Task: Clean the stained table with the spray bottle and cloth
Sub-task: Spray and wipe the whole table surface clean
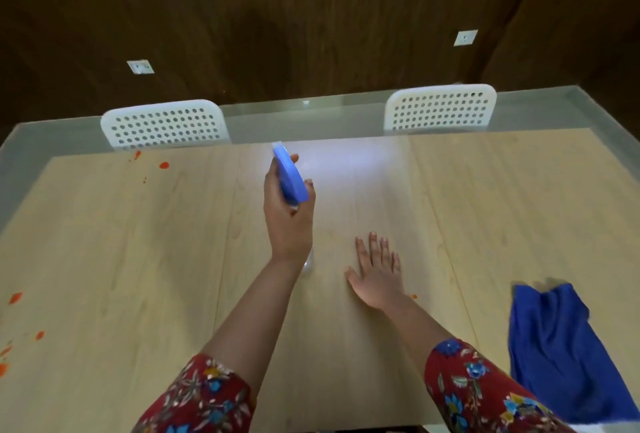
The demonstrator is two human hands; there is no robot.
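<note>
You can read no text, label, brand, number or sign anywhere in this view. The clear plastic spray bottle with the blue trigger head (290, 178) shows you no legible print. The two small white wall plates (140, 67) are too small and blurred for you to make out any marking.

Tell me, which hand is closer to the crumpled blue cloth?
The right hand. It rests flat on the light wooden table, a little way left of the crumpled blue cloth. The left hand is farther left, gripping the blue-topped clear spray bottle.
</note>
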